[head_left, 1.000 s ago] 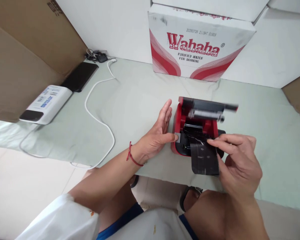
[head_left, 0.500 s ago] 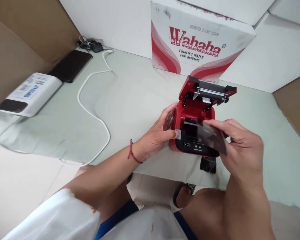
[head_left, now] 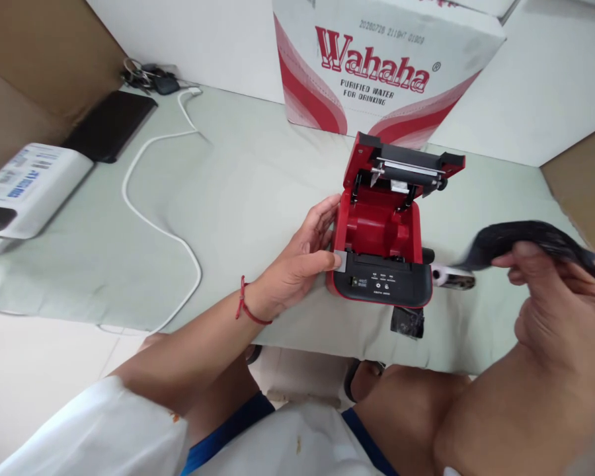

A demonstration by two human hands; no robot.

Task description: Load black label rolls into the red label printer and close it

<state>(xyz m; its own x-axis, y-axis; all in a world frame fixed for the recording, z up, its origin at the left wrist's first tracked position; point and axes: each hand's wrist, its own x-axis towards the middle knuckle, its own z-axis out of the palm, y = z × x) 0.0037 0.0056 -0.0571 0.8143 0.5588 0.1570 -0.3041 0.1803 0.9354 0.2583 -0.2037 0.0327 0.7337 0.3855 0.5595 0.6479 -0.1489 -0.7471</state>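
Note:
A small red and black printer (head_left: 377,221) stands on the green-grey cloth with its lid (head_left: 409,165) raised, and its red inner bay shows bare. My left hand (head_left: 305,258) is wrapped round its left side, thumb pressed on the grey tab (head_left: 341,261) at the corner. Off to the right, my right hand (head_left: 555,297) pinches a thin, dark, film-like strip (head_left: 520,238), which is curled and slightly blurred. Beneath that strip, beside the printer, lies a white and dark object (head_left: 453,277) whose kind I cannot make out. A black shiny piece (head_left: 407,322) pokes out at the printer's front.
A Wahaha water carton (head_left: 377,73) stands behind the printer. At the left are a white device with a label (head_left: 34,188), a black flat slab (head_left: 112,125), keys (head_left: 151,76) and a white cable (head_left: 133,208). The cloth's front edge runs above my knees.
My right hand has drawn the dark strip out from over the printer and away to the right, uncovering the bay and the object beside it. My left hand keeps its hold; the view has shifted slightly.

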